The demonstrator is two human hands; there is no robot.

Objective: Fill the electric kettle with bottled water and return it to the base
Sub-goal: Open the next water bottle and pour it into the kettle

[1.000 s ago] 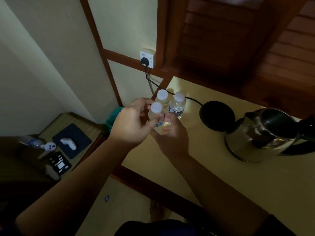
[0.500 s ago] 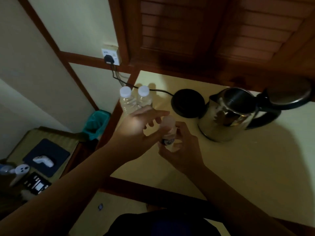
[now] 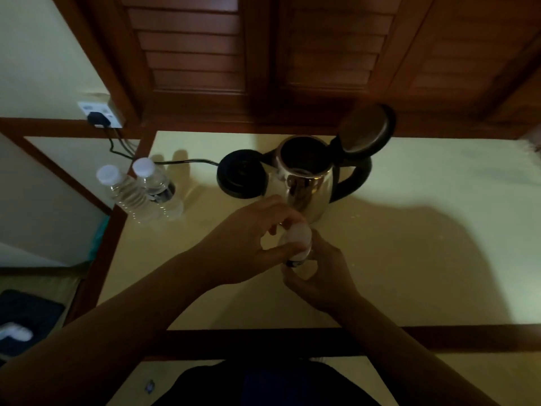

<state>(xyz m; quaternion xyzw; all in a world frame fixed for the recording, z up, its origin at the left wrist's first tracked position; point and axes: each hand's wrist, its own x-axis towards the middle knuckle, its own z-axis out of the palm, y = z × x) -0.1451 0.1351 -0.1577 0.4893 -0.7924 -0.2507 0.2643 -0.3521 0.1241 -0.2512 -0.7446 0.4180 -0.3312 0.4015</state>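
Observation:
A steel electric kettle (image 3: 304, 183) with a black handle stands on the pale table (image 3: 409, 244), its lid (image 3: 369, 133) tipped open. Its round black base (image 3: 240, 174) lies just left of it, bare, with a cord running to the wall socket (image 3: 99, 114). In front of the kettle I hold a small water bottle (image 3: 297, 241): my right hand (image 3: 319, 276) grips its body from below, and my left hand (image 3: 251, 244) has fingers and thumb curled round its white cap. Two more capped bottles (image 3: 140, 191) stand at the table's left edge.
Dark wooden shutters (image 3: 263, 54) rise behind the table. Left of the table, lower down, a side surface holds a dark pad (image 3: 26, 315) with a white object on it. The table's front edge has a dark wooden rim (image 3: 292, 338).
I carried one bottle from the group at the left edge rightward to a spot in front of the kettle. My view swung right, centring on the kettle.

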